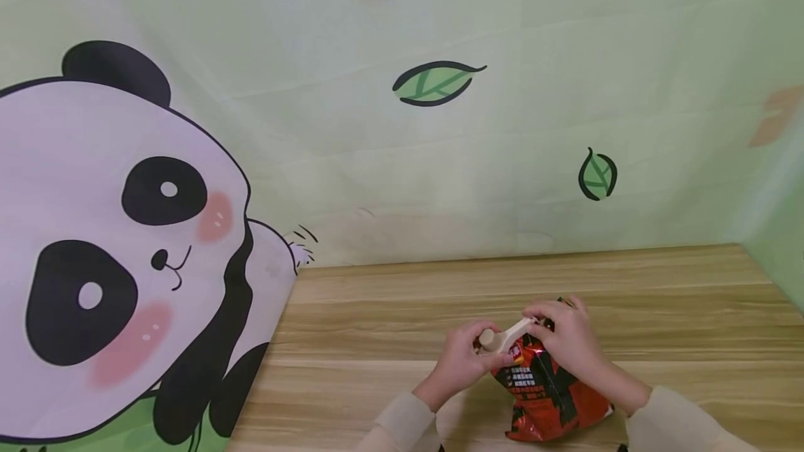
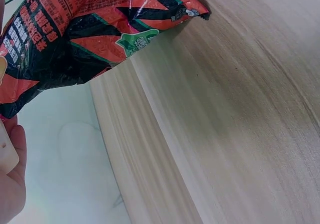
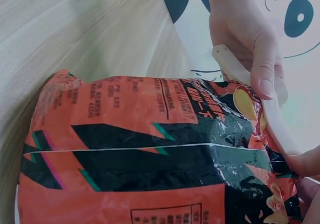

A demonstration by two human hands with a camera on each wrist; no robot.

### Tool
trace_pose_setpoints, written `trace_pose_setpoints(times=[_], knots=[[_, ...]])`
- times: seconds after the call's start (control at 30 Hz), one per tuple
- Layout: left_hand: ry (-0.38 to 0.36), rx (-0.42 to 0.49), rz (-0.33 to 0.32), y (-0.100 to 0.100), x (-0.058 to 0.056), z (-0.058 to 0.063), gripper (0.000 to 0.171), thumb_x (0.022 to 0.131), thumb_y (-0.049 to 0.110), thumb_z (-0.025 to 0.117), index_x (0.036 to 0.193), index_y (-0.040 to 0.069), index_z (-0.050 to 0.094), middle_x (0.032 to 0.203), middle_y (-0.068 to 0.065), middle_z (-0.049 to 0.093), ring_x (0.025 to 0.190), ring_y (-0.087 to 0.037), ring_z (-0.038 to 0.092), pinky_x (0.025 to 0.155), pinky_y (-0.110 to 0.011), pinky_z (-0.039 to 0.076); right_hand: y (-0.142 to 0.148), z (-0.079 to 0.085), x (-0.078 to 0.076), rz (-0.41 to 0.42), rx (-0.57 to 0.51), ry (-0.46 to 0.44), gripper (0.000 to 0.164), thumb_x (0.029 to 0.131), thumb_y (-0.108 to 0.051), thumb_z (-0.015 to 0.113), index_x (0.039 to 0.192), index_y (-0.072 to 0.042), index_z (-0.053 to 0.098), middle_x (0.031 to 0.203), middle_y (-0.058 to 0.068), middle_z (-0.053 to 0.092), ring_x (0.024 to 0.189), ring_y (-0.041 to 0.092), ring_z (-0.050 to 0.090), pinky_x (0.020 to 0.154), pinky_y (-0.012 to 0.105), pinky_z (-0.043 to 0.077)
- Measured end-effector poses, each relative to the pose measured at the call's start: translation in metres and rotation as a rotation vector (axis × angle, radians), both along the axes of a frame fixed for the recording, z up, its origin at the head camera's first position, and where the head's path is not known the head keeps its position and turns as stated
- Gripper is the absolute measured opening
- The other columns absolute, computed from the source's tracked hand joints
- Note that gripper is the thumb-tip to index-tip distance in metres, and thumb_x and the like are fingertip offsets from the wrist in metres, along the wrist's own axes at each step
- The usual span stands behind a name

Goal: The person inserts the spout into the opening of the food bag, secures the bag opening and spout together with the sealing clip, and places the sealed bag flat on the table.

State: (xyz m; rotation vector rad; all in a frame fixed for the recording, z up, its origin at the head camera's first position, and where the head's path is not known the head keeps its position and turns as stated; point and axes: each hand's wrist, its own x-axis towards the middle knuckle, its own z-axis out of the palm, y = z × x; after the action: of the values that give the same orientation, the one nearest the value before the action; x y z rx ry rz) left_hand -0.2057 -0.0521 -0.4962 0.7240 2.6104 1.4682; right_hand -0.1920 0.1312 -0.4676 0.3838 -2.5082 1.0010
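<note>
A red and black snack bag (image 1: 553, 396) stands on the table, its top edge between my two hands. Along that edge lies a cream-coloured bag clip (image 1: 516, 333) with a round knob at its left end. My left hand (image 1: 457, 361) holds the knob end, the thumb pressed on the strip, as the right wrist view shows. At the other end, my right hand (image 1: 573, 340) pinches the strip together with the bag's top corner. In the left wrist view, only part of the bag (image 2: 90, 39) and one end of the clip (image 2: 6, 151) show.
The wood-grain table (image 1: 352, 340) runs back to a pale green cloth backdrop (image 1: 440, 180) printed with leaves. A large printed panda (image 1: 188, 124) covers the left side. Another green panel (image 1: 779, 229) borders the table on the right.
</note>
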Motion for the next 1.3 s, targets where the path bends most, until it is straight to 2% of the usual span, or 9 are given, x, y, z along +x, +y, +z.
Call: trace_pose_setpoints(times=[0.23, 0.47, 0.67, 0.93, 1.03, 1.17, 1.3], knots=[[-0.005, -0.008, 0.014, 0.0027, -0.0001, 0.0012, 0.033, 0.069, 0.029, 0.074, 0.095, 0.013, 0.062, 0.088, -0.001, 0.062, 0.069, 0.0, 0.05, 0.058, -0.015, 0.043, 0.0001, -0.0001, 0.0005, -0.046, -0.004, 0.019, 0.017, 0.064, -0.001, 0.074, 0.08, -0.004, 0.069, 0.077, 0.007, 0.068, 0.075, 0.024, 0.059, 0.088, 0.047, 0.029], [-0.051, -0.016, 0.051, 0.0049, -0.001, 0.0014, 0.033, 0.069, 0.03, 0.074, 0.095, 0.015, 0.062, 0.089, 0.0, 0.062, 0.068, 0.001, 0.051, 0.056, -0.015, 0.044, -0.0015, -0.0035, -0.0013, -0.064, -0.026, 0.052, 0.017, 0.063, 0.002, 0.073, 0.079, -0.003, 0.068, 0.076, 0.008, 0.067, 0.075, 0.024, 0.056, 0.087, 0.046, 0.029], [-0.062, -0.002, 0.061, 0.0058, -0.0019, 0.0014, 0.033, 0.07, 0.028, 0.074, 0.096, 0.013, 0.062, 0.089, 0.0, 0.061, 0.069, 0.0, 0.051, 0.056, -0.016, 0.045, -0.0022, -0.0029, -0.0013, -0.093, -0.085, 0.032, 0.02, 0.064, 0.0, 0.074, 0.082, 0.0, 0.065, 0.073, 0.009, 0.065, 0.071, 0.024, 0.055, 0.088, 0.046, 0.027], [-0.07, 0.01, 0.065, 0.0051, -0.0016, 0.0, 0.032, 0.07, 0.027, 0.074, 0.096, 0.013, 0.061, 0.088, -0.001, 0.061, 0.067, 0.001, 0.051, 0.055, -0.016, 0.044, -0.0015, -0.0077, -0.004, -0.129, -0.124, 0.082, 0.018, 0.06, -0.003, 0.077, 0.069, -0.005, 0.061, 0.066, 0.006, 0.065, 0.061, 0.02, 0.057, 0.083, 0.042, 0.031], [-0.043, 0.004, 0.061, 0.0046, -0.0018, -0.0009, 0.032, 0.07, 0.027, 0.074, 0.096, 0.012, 0.062, 0.087, -0.001, 0.061, 0.066, 0.0, 0.049, 0.055, -0.015, 0.043, -0.001, -0.0073, -0.0039, -0.123, -0.131, 0.042, 0.017, 0.061, -0.003, 0.077, 0.068, -0.005, 0.061, 0.068, 0.007, 0.064, 0.064, 0.02, 0.054, 0.081, 0.041, 0.031], [-0.022, -0.012, 0.055, 0.0045, -0.002, -0.0008, 0.033, 0.07, 0.028, 0.073, 0.096, 0.012, 0.062, 0.087, -0.001, 0.061, 0.067, 0.0, 0.049, 0.055, -0.015, 0.043, -0.0002, -0.0053, -0.0031, -0.101, -0.123, -0.048, 0.016, 0.066, -0.005, 0.073, 0.079, -0.001, 0.064, 0.074, 0.01, 0.063, 0.073, 0.024, 0.053, 0.083, 0.043, 0.029], [-0.02, -0.019, 0.051, 0.0044, -0.0022, -0.0006, 0.032, 0.07, 0.028, 0.073, 0.096, 0.013, 0.061, 0.088, -0.001, 0.061, 0.067, 0.0, 0.049, 0.055, -0.015, 0.043, 0.0007, -0.0052, -0.0036, -0.088, -0.09, -0.062, 0.019, 0.068, -0.006, 0.072, 0.085, 0.0, 0.067, 0.078, 0.011, 0.065, 0.077, 0.026, 0.053, 0.083, 0.045, 0.029]])
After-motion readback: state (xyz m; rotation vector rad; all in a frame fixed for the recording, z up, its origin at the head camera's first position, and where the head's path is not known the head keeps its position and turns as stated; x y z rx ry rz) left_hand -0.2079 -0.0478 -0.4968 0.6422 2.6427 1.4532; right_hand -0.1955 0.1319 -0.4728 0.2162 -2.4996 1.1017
